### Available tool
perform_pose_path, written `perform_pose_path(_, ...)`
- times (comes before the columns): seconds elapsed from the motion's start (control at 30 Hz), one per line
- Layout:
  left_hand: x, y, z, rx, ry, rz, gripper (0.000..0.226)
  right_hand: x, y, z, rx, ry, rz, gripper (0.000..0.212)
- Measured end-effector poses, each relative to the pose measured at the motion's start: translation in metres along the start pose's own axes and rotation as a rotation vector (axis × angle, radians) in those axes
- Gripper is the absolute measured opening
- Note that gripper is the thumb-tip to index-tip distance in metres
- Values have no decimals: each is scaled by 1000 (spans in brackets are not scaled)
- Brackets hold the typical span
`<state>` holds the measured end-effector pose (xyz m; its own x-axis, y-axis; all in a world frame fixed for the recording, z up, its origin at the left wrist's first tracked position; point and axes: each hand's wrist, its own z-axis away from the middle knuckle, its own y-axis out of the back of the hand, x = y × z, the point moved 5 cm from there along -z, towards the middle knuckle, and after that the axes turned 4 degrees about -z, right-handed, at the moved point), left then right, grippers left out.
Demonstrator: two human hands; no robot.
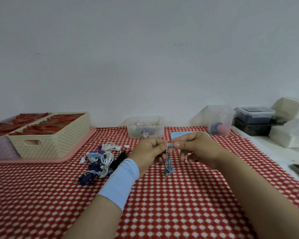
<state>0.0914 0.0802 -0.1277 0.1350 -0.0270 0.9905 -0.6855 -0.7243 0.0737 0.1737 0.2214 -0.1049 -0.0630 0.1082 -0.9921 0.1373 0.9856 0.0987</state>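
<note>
Red-and-white patterned cloth covers the table. Above it, the left hand and right hand pinch a pale blue earphone between their fingertips. Its cable hangs below the fingers in a small coil, the jack dangling lowest, so this one looks nearly bundled. Left of the fingers lies a pile of wound earphones, probably finished. Beyond the fingers a clear tub holds loose ones, seemingly left to do.

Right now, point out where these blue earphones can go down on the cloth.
Bare cloth lies in front of the pink tray, and more on the near side of the blue earphones. It is crowded at the earphone pile beside the left hand.
</note>
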Motion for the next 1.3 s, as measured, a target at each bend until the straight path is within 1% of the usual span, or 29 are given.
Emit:
perform_pose_path(0.17, 0, 0, 1, 25, -13, -44, 14, 4, -1, -3, -3, -43, -5, 14)
perform_pose_path(0.3, 0, -5, 2, 26, -13, 31, 15, 9, 1, -7, -2, -68, -44, 16)
perform_pose_path(0.43, 0, -11, 3, 37, 0, 81, 17, 11, 5, -7, 38, -80, -95, 12)
perform_pose_path(0.5, 0, -13, 3, 62, 15, 113, 18, 7, 6, -7, 80, -14, -39, 11)
perform_pose_path(0.6, -1, -13, 1, 108, 60, 168, 20, -3, 2, -6, 176, 148, 120, 7)
perform_pose_path(0.67, -2, -13, 2, 124, 86, 191, 19, -10, 0, -5, 210, 224, 253, 8)
perform_pose_path(0.73, -2, -12, 3, 129, 105, 231, 18, -13, -1, -3, 194, 262, 352, 10)
perform_pose_path(0.8, -2, -11, 3, 135, 112, 266, 18, -15, -1, -2, 171, 274, 374, 11)
perform_pose_path(0.97, -1, -14, 4, 127, 54, 146, 19, -16, 2, -2, 225, 302, 431, 5)
perform_pose_path(1.03, 1, -13, 4, 142, -13, 68, 20, -15, 3, -1, 239, 306, 399, 4)
perform_pose_path(1.17, 13, -10, 6, 209, -186, -162, 17, -7, 0, -2, 255, 213, 149, 8)
perform_pose_path(1.3, 18, -6, 6, 272, -266, -231, 12, -1, -5, -4, 247, 99, 2, 9)
